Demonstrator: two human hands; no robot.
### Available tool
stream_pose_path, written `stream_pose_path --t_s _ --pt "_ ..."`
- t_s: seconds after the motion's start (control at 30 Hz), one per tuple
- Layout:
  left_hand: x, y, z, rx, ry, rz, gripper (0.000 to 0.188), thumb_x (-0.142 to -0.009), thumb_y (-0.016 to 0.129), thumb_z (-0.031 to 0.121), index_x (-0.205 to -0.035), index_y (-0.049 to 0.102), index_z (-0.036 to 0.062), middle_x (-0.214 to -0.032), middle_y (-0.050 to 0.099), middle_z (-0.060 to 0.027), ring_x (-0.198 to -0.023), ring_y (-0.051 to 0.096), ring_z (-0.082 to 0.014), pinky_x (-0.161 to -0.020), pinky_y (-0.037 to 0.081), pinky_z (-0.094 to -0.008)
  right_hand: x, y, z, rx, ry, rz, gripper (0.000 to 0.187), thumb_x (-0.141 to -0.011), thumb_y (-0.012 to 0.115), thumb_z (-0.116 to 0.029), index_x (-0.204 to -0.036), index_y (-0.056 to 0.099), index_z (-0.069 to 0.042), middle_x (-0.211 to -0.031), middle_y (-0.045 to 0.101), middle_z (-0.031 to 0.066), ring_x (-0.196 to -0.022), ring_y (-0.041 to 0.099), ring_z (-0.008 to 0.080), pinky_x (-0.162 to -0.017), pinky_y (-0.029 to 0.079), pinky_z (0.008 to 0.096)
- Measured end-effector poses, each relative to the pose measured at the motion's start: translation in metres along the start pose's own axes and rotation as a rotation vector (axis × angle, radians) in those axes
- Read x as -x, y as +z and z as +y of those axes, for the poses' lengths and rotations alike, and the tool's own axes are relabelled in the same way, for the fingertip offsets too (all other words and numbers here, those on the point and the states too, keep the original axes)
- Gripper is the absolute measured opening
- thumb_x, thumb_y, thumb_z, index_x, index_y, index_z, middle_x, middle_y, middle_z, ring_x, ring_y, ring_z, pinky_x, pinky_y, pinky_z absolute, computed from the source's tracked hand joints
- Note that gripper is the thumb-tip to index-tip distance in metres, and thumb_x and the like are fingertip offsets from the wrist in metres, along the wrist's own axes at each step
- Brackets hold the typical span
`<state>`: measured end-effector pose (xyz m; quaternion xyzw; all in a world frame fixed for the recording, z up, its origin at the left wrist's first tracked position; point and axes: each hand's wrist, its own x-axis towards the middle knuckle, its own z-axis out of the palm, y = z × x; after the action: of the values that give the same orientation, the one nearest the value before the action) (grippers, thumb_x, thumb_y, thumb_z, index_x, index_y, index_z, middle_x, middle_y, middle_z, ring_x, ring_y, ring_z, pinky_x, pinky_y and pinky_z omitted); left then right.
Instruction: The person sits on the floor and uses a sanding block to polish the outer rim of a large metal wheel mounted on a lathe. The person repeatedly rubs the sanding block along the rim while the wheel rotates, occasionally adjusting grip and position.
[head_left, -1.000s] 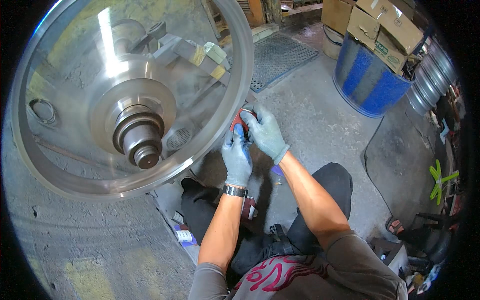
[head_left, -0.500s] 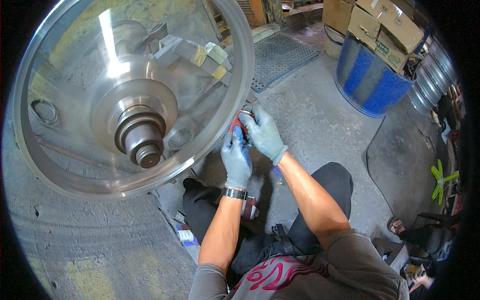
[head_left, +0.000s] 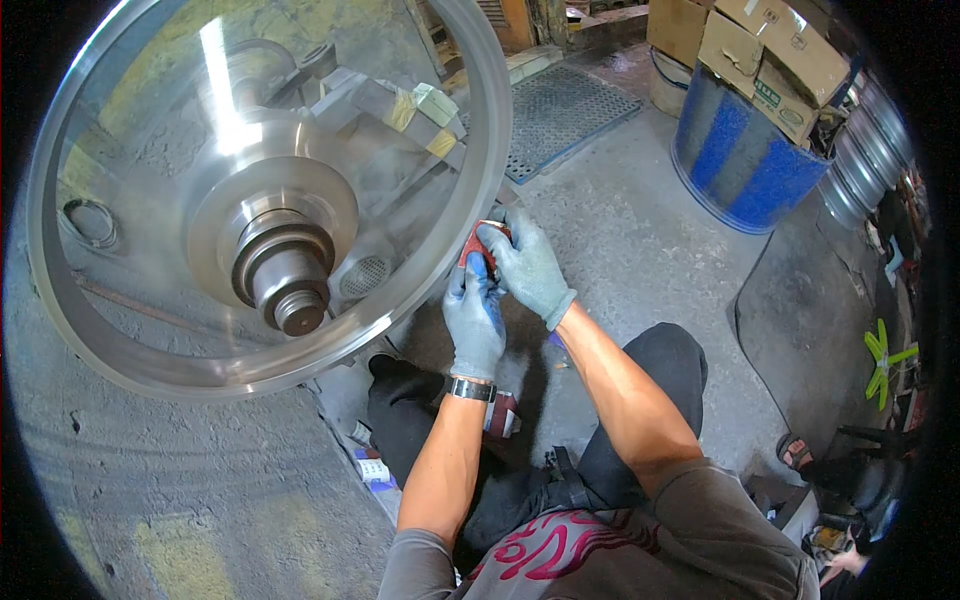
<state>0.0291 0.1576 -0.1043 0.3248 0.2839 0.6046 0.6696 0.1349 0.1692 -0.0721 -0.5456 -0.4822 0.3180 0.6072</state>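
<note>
Toward twelve o'clock, gloved left hand [head_left: 474, 322] and right hand [head_left: 530, 268] both grip a red piece [head_left: 474, 243]; blurred, likely spinning wheel rim [head_left: 490, 130] at ten, contact unclear. Risk: loose grip or drift rimward could snag either hand.

Gloved fingers [head_left: 477, 266] partly hide the red piece [head_left: 475, 242]

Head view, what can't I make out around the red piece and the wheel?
All in the head view:
Red piece: mostly hidden by the left hand and right hand.
Its contact with the wheel: too small to tell.
Wheel's top: cut off by the upper edge.
Wheel's inside: blurred, seemingly by spin.
</note>
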Motion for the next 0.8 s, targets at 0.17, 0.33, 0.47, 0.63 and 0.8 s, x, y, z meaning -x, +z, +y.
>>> stream_pose_path --t_s 0.17,0.33,0.47,0.63,0.8 --pt "0.003 0.003 0.004 -0.01 -0.003 0.009 0.032 -0.104 0.063 0.025 -0.129 0.066 0.0053 -0.113 0.071 -0.0032 -0.093 0.064 -0.0103 -0.076 0.052 -0.027 0.0 0.002 0.004 0.017 -0.063 0.025 0.027 -0.096 0.063 -0.025 -0.099 0.06 0.002 -0.083 0.067 0.022 -0.076 0.067 0.0335 -0.069 0.05 0.0455" --pt "0.003 0.0 0.003 -0.037 0.005 0.006 0.032 -0.105 0.061 0.025 -0.129 0.066 0.0051 -0.114 0.071 -0.0039 -0.094 0.065 -0.0106 -0.076 0.052 -0.0274 -0.001 0.002 0.006 0.057 -0.041 0.012 0.027 -0.096 0.063 -0.025 -0.099 0.06 0.001 -0.084 0.067 0.0219 -0.076 0.066 0.0334 -0.07 0.05 0.0453" --pt "0.001 -0.005 -0.001 -0.026 0.015 -0.005 0.032 -0.106 0.06 0.026 -0.129 0.066 0.0049 -0.115 0.071 -0.0041 -0.094 0.065 -0.0107 -0.076 0.052 -0.0274 0.0 0.004 0.003 0.031 -0.06 0.024 0.027 -0.096 0.063 -0.025 -0.098 0.059 0.002 -0.085 0.066 0.0233 -0.077 0.066 0.0344 -0.071 0.049 0.0455" --pt "0.0 -0.006 -0.001 -0.032 0.013 -0.025 0.032 -0.106 0.06 0.026 -0.129 0.065 0.0051 -0.117 0.07 -0.0044 -0.095 0.066 -0.0112 -0.077 0.053 -0.0278 -0.001 0.003 0.004 0.052 0.028 -0.008 0.028 -0.096 0.063 -0.025 -0.096 0.057 0.002 -0.084 0.064 0.0234 -0.078 0.065 0.0342 -0.072 0.049 0.0457" --pt "0.002 -0.006 0.0 -0.02 0.0 0.002 0.032 -0.105 0.061 0.027 -0.128 0.066 0.0055 -0.116 0.07 -0.0047 -0.097 0.066 -0.0121 -0.079 0.055 -0.0281 0.0 0.004 0.004 0.049 0.001 -0.011 0.024 -0.097 0.063 -0.02 -0.105 0.061 0.003 -0.085 0.067 0.0159 -0.075 0.064 0.0207 -0.067 0.051 0.0373"
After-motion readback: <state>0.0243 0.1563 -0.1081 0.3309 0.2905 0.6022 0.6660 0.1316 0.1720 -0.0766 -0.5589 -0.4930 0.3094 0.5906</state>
